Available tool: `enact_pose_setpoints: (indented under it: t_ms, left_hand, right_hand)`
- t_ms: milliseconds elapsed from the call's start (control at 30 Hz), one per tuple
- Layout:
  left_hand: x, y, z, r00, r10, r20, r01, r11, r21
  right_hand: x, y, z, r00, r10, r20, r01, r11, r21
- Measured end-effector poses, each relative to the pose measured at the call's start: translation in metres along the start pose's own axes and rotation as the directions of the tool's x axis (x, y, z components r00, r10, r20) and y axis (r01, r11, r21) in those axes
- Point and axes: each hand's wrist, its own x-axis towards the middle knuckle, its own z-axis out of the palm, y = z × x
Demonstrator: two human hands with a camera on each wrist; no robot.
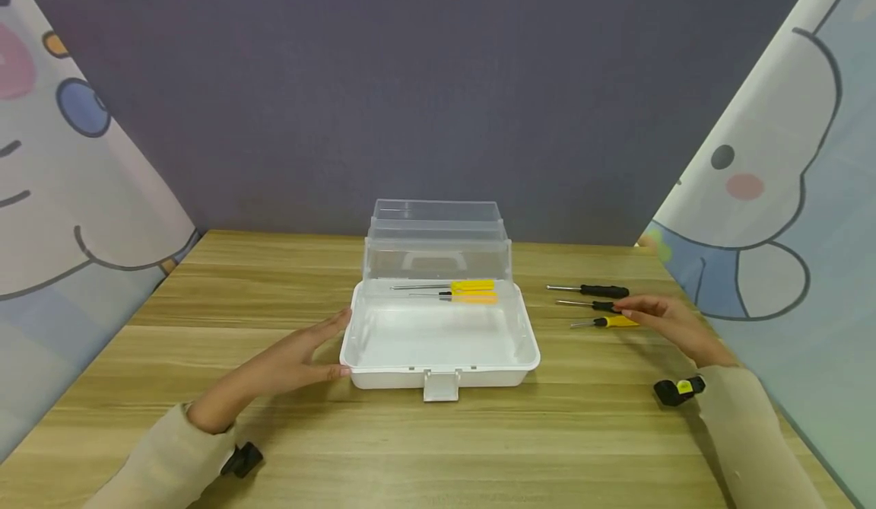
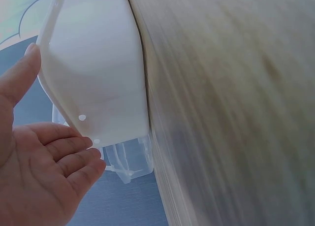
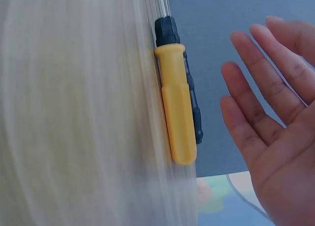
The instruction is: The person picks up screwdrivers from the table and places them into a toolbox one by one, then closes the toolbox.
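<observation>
A white plastic toolbox (image 1: 438, 341) lies with its clear lid (image 1: 438, 227) raised at the back. My left hand (image 1: 294, 361) rests at the box's left side, thumb near the front corner and fingers extended along the rim. Right of the box, a long black screwdriver (image 1: 605, 291), a smaller black-handled screwdriver (image 1: 602, 306) and a yellow-handled screwdriver (image 3: 178, 108) lie side by side on the table. Over their handle ends hovers my right hand (image 1: 674, 326); in the right wrist view its fingers are loosely extended, apart from the handles, with nothing in them.
Inside the box, several screwdrivers with yellow and orange handles (image 1: 472, 285) lie along the back wall. A white latch (image 1: 441, 387) hangs at the box front. A dark panel (image 1: 438, 98) bounds the wooden table (image 1: 438, 448) at the back, and printed panels flank it.
</observation>
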Motion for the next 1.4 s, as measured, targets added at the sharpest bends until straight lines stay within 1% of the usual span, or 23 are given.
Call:
enact_pose_setpoints:
  t_ms: [100,200,333,400,567,733,967,1067,1267,1400]
  left_hand:
    - [0.0,0.0,0.0,1.0,-0.002,0.002,0.002,1.0,-0.003]
    - [0.0,0.001,0.0,1.0,-0.002,0.003,0.002,1.0,-0.002]
    - [0.0,0.001,0.0,1.0,-0.004,0.002,0.004,1.0,-0.002]
    - [0.0,0.002,0.0,1.0,-0.006,0.002,0.006,1.0,-0.003]
    - [-0.001,0.0,0.001,1.0,-0.006,0.004,0.006,1.0,-0.013]
    - [-0.001,-0.001,0.002,1.0,-0.004,0.003,0.004,1.0,-0.015]
    - [0.0,-0.001,0.001,1.0,0.003,-0.006,-0.004,1.0,-0.004]
    - [0.0,-0.001,0.001,1.0,0.004,-0.005,-0.004,1.0,-0.002]
    - [0.0,0.0,0.001,1.0,0.001,-0.001,-0.001,1.0,0.0]
    - [0.0,0.0,0.0,1.0,-0.003,0.001,0.003,1.0,0.002]
  right_hand:
    - [-0.001,0.004,-0.002,1.0,-0.008,-0.012,0.008,1.0,0.0]
    - [-0.002,0.01,-0.005,0.999,-0.032,-0.031,0.033,0.999,0.006]
    - [-0.002,0.016,-0.01,0.998,-0.05,-0.031,0.051,0.998,0.033]
    - [-0.002,0.019,-0.011,0.998,-0.05,-0.026,0.051,0.998,0.031]
    - [-0.003,0.022,-0.013,0.999,-0.039,-0.027,0.039,0.999,0.003]
    - [-0.005,0.026,-0.016,0.999,-0.021,-0.029,0.021,1.0,0.008]
    - [-0.006,0.023,-0.018,0.998,0.035,-0.05,-0.035,0.999,-0.014]
    - [-0.006,0.022,-0.019,0.998,0.044,-0.055,-0.045,0.999,-0.018]
    - [-0.008,0.022,-0.019,1.0,0.014,-0.024,-0.014,1.0,0.0]
    - [-0.006,0.023,-0.02,1.0,-0.008,-0.012,0.008,1.0,0.014]
